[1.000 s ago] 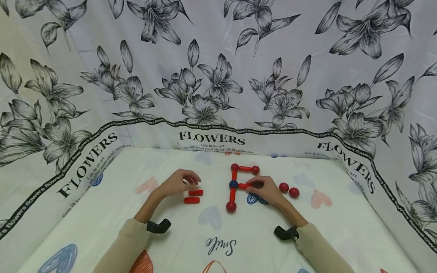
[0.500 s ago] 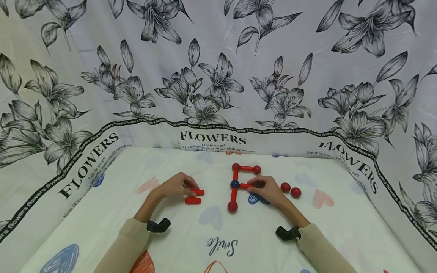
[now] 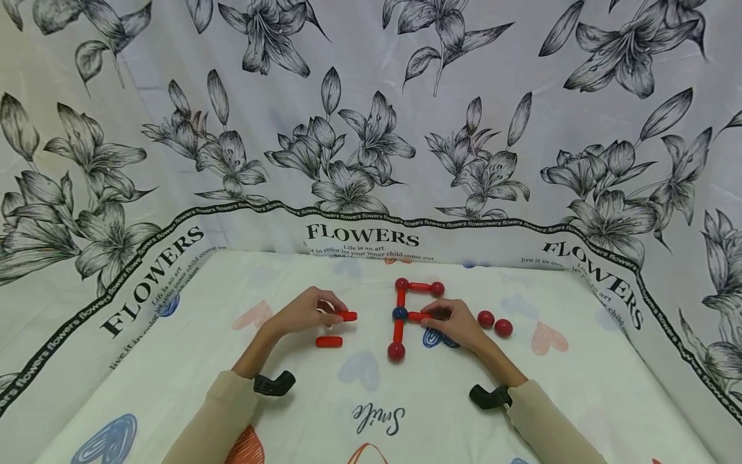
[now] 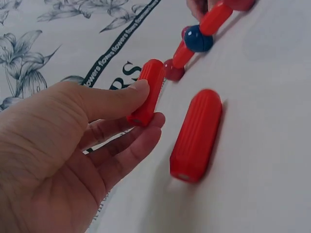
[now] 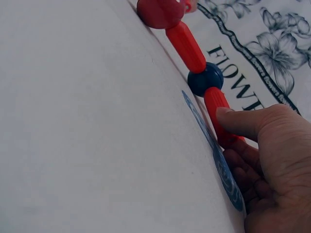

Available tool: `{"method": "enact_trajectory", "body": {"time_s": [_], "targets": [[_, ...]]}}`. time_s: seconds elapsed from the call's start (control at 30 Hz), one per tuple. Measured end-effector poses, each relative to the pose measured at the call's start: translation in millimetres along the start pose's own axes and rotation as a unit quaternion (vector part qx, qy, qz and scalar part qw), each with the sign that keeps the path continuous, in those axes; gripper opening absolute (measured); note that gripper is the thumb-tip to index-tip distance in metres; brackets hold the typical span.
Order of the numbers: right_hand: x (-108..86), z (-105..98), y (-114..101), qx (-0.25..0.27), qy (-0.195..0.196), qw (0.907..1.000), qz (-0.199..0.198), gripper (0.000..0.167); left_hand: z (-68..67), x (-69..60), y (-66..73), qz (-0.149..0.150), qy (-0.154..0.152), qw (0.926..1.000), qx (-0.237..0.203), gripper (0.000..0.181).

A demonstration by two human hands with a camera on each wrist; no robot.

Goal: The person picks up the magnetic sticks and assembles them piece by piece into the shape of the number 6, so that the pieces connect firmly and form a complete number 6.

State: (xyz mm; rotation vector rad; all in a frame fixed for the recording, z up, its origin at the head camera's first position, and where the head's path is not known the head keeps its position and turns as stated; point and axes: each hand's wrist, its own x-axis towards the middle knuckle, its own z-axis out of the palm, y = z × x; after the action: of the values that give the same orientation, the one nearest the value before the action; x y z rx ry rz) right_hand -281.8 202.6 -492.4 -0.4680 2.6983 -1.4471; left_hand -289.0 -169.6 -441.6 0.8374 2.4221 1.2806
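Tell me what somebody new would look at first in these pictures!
Probably the red F shape just right of the middle, because its one dark blue ball stands out and the right hand pinches its middle rod. Next, maybe, the left hand, holding a loose red rod. Behind everything, big black-and-white flowers cover the hanging cloth.

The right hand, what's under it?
Under the right hand, part of a blue scribbled print shows on the white cloth. It pinches a red rod. The cloth directly beneath is covered, so that can't be seen.
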Motion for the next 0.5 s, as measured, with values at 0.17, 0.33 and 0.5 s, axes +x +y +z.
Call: {"method": "enact_trajectory", "body": {"time_s": [0.17,0.33,0.5], "targets": [[1.7,0,0,-0.006,0.000,1.0000,0.004,0.031,8.0,4.7,11.8,-0.003,0.013,0.9999,0.001,0.019],[3.2,-2,2,-0.006,-0.003,1.0000,-0.003,0.033,17.8,12.3,19.7,-0.009,0.019,0.9997,0.009,0.018],[4.3,-3,4,-0.002,-0.003,1.0000,-0.005,0.034,28.3,23.3,28.3,-0.005,0.029,0.9995,0.012,0.019]]}}
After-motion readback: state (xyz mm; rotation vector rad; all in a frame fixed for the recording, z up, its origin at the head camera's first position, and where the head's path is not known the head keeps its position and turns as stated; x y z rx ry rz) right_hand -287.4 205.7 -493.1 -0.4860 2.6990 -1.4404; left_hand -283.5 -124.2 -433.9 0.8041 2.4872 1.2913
